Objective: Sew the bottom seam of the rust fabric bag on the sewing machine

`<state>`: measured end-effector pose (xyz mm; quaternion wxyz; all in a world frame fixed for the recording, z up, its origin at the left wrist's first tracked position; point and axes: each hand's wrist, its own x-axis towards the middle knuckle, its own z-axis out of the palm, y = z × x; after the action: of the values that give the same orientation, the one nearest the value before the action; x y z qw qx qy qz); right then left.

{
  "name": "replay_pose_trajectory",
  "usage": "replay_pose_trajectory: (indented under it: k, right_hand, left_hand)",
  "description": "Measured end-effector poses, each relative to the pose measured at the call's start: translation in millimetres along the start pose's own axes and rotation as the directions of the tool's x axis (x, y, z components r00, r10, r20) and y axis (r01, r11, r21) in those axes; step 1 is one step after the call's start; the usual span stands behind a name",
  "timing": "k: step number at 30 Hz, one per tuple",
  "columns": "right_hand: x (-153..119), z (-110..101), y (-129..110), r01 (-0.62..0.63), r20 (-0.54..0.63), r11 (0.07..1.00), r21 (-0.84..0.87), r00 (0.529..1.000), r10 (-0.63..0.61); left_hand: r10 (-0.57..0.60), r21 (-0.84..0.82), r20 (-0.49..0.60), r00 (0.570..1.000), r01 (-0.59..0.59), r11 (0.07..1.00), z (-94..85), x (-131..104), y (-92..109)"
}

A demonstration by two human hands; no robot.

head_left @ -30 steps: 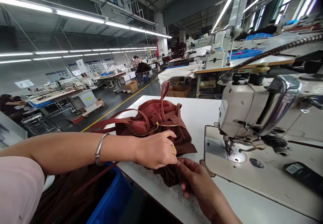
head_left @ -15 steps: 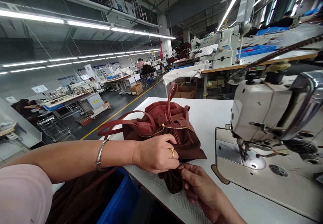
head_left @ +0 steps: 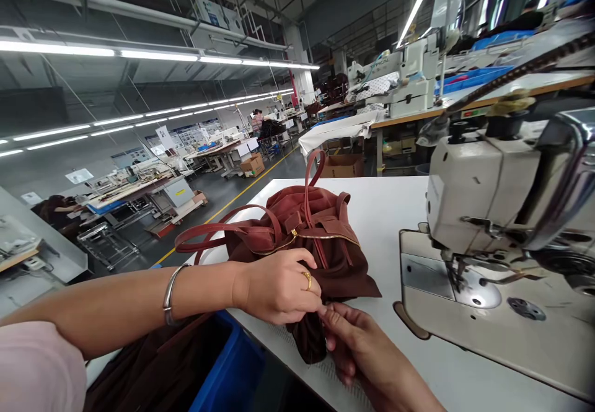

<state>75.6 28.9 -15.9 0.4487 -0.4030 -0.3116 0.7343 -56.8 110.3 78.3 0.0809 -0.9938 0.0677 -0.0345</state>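
A brownish-red bag (head_left: 344, 276) with strap handles and a gold-toothed zipper lies on the white table (head_left: 372, 204). My left hand (head_left: 281, 285), wearing a ring and a bangle, is closed on the bag's near edge, knuckles up. My right hand (head_left: 356, 341) pinches the same edge from the right, its fingertips meeting those of the left. Below the two hands a dark fold of the bag's fabric (head_left: 309, 337) hangs toward the table's front edge. What lies exactly between the fingertips is hidden.
A sewing machine (head_left: 483, 195) stands close on the right, its needle area beside the bag. At lower left, a blue bin (head_left: 232, 362) holds dark brown fabric (head_left: 153, 368). Behind are another machine table (head_left: 413, 118), a cardboard box (head_left: 343, 165) and people at distant workstations.
Both hands and the pinched edge have shifted slightly left. The bag body stays in place on the table, and the view has turned a little.
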Motion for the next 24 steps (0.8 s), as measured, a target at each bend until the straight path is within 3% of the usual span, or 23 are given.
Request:
replay_pose_trajectory:
  k: [5, 11, 19, 24]
  right_hand:
    - [5.9, 1.4, 4.9, -0.019, 0.017, 0.995, 0.096, 1.0, 0.017]
    - [4.9, -0.2, 12.0, 0.023, 0.012, 0.997, 0.08, 1.0, -0.024]
    - [9.9, -1.5, 16.9, 0.068, -0.073, 0.994, -0.08, 0.995, -0.074]
    - [10.2, -3.5, 18.6, 0.069, -0.065, 0.991, -0.111, 0.995, -0.077]
  left_hand:
    - [-0.074, -0.082, -0.007, 0.997, 0.074, 0.994, 2.1, -5.4, 1.6]
    - [-0.174, -0.162, -0.06, 0.983, 0.163, 0.973, 4.9, -11.7, 7.4]
    - [-0.185, -0.242, 0.116, 0.976, 0.208, 0.948, 2.4, -8.7, 5.6]
    - [-0.168, -0.159, 0.247, 0.955, 0.21, 0.965, -6.4, 1.2, 6.1]
